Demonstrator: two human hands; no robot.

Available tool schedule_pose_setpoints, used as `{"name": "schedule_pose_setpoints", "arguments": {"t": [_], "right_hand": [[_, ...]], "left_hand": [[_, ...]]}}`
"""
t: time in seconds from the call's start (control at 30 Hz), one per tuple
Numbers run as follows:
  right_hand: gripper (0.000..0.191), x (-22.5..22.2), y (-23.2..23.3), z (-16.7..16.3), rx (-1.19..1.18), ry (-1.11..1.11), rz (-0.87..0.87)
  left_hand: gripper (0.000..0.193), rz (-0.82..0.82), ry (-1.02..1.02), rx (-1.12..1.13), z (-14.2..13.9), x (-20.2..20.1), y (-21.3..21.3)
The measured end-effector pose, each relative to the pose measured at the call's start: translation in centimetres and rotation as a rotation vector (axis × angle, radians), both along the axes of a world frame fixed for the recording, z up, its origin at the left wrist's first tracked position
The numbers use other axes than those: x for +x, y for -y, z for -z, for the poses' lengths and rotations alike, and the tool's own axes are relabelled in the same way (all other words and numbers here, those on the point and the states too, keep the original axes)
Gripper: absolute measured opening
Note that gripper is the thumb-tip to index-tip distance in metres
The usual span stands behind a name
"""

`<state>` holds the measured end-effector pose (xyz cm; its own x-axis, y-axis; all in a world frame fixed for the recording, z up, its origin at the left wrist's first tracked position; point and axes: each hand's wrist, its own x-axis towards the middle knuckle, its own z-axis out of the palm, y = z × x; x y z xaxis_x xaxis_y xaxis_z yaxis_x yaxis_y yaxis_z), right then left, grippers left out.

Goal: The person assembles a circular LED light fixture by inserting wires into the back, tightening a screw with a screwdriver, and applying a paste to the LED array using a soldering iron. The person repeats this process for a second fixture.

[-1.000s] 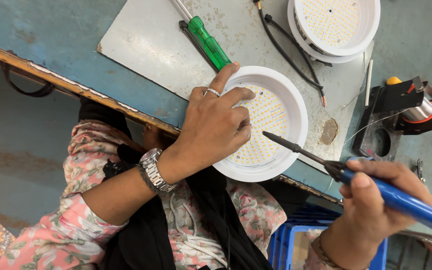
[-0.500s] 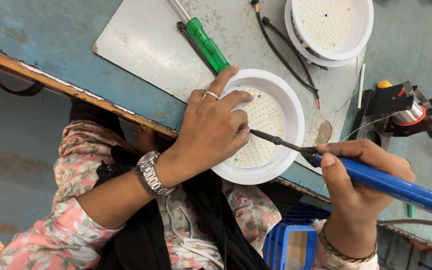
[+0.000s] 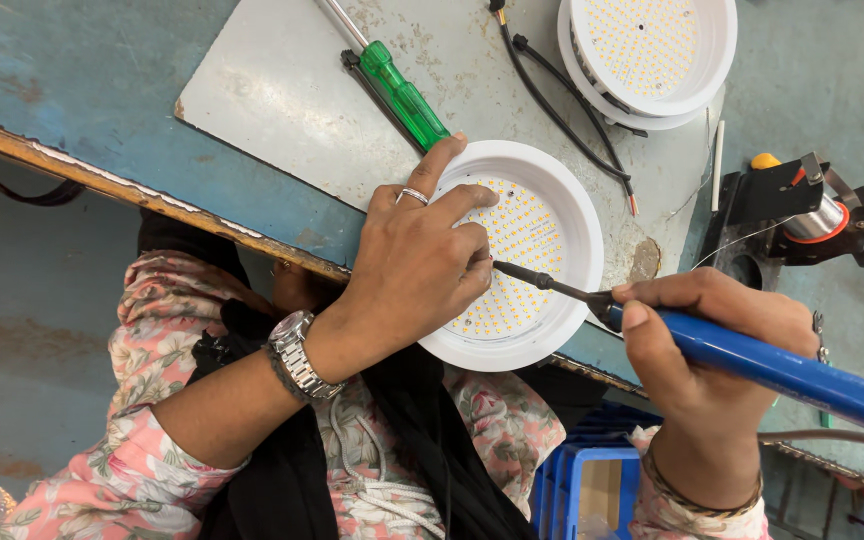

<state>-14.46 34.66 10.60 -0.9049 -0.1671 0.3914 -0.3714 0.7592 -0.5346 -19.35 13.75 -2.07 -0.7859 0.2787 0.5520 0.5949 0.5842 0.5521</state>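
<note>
While your left hand [image 3: 417,265] lies flat over the near lamp [image 3: 532,255], its fingers [image 3: 452,200] spread and curl across the white rim and the board of small yellow dots, pressing the lamp down rather than gripping it. That lamp sits at the front edge of the worktop [image 3: 72,70], partly on a grey plate [image 3: 282,90] and partly overhanging the edge. Your right hand [image 3: 707,345] is wrapped tightly round the blue handle of a soldering iron [image 3: 752,362], thumb on top. The dark tip of the iron reaches left over the lamp to meet the dotted board just beside your left fingertips.

A green screwdriver [image 3: 402,95] lies on the plate just behind the lamp, its handle end near your forefinger. Black wires [image 3: 552,100] run across the plate between the two lamps. A second lamp [image 3: 647,55], stacked on another, rests at the far right of the plate. A black stand [image 3: 802,205] with a metal spool sits to the right, and a blue crate [image 3: 587,485] shows below the worktop edge.
</note>
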Motion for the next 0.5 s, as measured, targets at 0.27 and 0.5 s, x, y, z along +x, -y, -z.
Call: {"name": "schedule_pose_setpoints", "arguments": {"t": [0.27,0.5], "right_hand": [[0.02,1.6,-0.8,0.1,-0.067,-0.069,0.083],[0.023,1.7,-2.5,0.4,-0.128,-0.045,0.104]], "left_hand": [[0.009,0.019,0.011,0.013,-0.2,0.0,0.1],[0.009,0.021,0.017,0.013,-0.3,-0.1,0.2]]}}
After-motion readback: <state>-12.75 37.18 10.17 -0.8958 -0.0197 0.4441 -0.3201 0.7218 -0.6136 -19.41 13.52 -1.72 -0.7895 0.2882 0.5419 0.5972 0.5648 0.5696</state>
